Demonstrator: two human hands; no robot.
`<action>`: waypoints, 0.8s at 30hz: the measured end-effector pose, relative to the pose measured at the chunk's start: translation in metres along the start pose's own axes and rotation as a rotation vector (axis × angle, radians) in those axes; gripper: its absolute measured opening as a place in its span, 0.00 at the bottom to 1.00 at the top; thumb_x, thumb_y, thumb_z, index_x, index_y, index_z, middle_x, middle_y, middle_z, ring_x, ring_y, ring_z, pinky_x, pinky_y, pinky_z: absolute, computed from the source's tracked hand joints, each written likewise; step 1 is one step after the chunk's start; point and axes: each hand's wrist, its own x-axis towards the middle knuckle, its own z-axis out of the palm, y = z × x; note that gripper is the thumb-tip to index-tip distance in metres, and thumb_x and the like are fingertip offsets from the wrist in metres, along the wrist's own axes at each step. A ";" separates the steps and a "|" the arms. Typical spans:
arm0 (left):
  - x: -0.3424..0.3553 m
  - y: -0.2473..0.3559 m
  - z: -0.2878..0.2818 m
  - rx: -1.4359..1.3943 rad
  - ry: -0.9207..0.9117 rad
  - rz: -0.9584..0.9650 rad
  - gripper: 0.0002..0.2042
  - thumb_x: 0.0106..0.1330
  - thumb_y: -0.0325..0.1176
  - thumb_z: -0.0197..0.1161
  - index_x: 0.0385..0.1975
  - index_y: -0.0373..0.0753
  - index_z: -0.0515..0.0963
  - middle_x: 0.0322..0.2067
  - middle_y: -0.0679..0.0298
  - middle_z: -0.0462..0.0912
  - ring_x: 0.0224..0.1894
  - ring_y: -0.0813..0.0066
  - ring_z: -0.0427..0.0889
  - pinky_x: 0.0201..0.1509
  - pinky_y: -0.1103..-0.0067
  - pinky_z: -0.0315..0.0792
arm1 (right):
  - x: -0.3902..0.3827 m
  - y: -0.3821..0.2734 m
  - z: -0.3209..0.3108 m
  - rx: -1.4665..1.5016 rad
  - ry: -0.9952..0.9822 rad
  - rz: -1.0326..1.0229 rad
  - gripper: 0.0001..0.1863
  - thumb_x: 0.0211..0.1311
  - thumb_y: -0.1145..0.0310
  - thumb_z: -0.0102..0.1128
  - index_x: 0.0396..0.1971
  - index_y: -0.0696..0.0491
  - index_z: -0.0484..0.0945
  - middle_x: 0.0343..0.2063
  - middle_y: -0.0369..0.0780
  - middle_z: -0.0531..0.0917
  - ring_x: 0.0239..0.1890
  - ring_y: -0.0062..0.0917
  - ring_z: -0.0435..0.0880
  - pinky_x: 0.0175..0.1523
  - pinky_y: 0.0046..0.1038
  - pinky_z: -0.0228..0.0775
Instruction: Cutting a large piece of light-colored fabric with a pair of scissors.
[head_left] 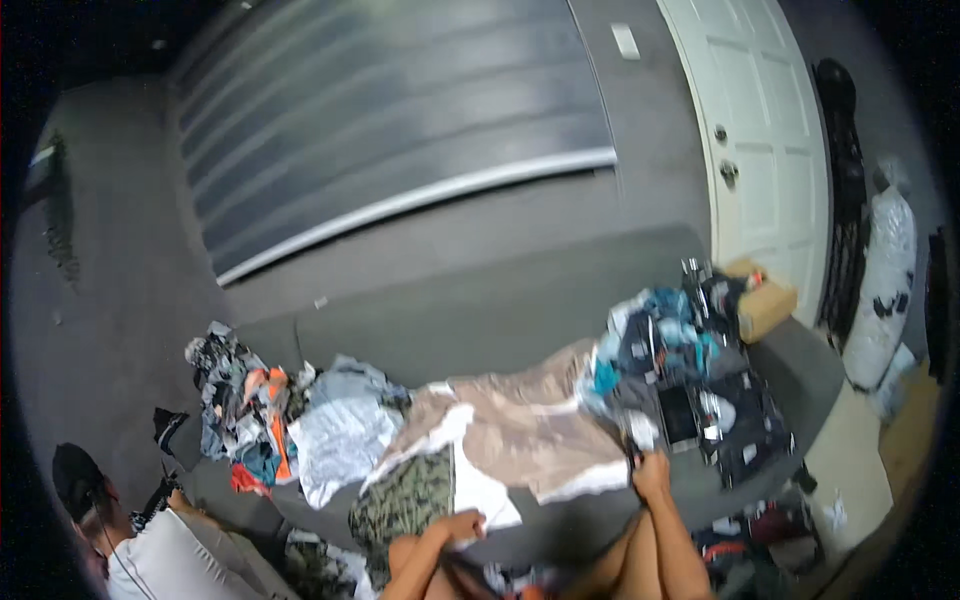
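A tan garment with white edges is spread over the grey sofa in front of me. On its left lies camouflage cloth beside a white cloth panel. My left hand is closed by the near corner of the white panel; what its fingers hold, if anything, is hidden. At the tan garment's right corner, my right hand is closed round a small dark object whose kind I cannot make out.
Heaped clothes and a pale blue-grey garment lie left on the sofa. Dark and teal clothes, a black flat rectangle and a cardboard box are right. Another person sits lower left. More clothes lie below.
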 end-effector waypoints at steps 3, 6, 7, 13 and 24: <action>-0.018 -0.028 0.034 -0.196 -0.252 -0.031 0.07 0.52 0.32 0.64 0.28 0.37 0.78 0.24 0.63 0.78 0.23 0.68 0.71 0.28 0.75 0.68 | 0.009 0.017 0.012 0.041 0.200 -0.213 0.10 0.55 0.71 0.54 0.28 0.63 0.79 0.23 0.51 0.80 0.23 0.43 0.78 0.29 0.40 0.70; -0.017 -0.023 0.045 -0.435 -0.462 -0.138 0.07 0.52 0.31 0.65 0.28 0.37 0.79 0.23 0.64 0.78 0.22 0.71 0.70 0.27 0.76 0.68 | -0.001 0.026 -0.015 -0.023 0.052 -0.043 0.10 0.50 0.75 0.55 0.31 0.62 0.79 0.23 0.49 0.81 0.23 0.43 0.79 0.30 0.39 0.69; -0.041 -0.013 0.066 -0.490 -0.505 -0.157 0.06 0.52 0.31 0.65 0.28 0.37 0.79 0.23 0.64 0.79 0.21 0.71 0.70 0.27 0.76 0.68 | -0.008 0.028 -0.026 0.034 0.102 -0.070 0.10 0.48 0.75 0.54 0.31 0.62 0.79 0.22 0.49 0.81 0.23 0.43 0.78 0.31 0.39 0.69; -0.054 -0.034 0.059 -0.648 -0.722 -0.171 0.08 0.52 0.34 0.67 0.25 0.36 0.79 0.21 0.69 0.79 0.21 0.76 0.68 0.27 0.80 0.66 | -0.015 -0.019 -0.054 -0.034 0.143 -0.030 0.07 0.49 0.73 0.57 0.27 0.61 0.77 0.19 0.49 0.79 0.20 0.42 0.75 0.30 0.38 0.66; -0.031 -0.073 0.009 -0.405 -0.404 -0.473 0.54 0.47 0.65 0.65 0.69 0.48 0.41 0.69 0.55 0.39 0.67 0.52 0.50 0.66 0.62 0.56 | -0.047 -0.110 -0.025 0.657 -1.020 -0.034 0.19 0.57 0.58 0.65 0.14 0.52 0.70 0.14 0.31 0.69 0.16 0.15 0.62 0.24 0.19 0.56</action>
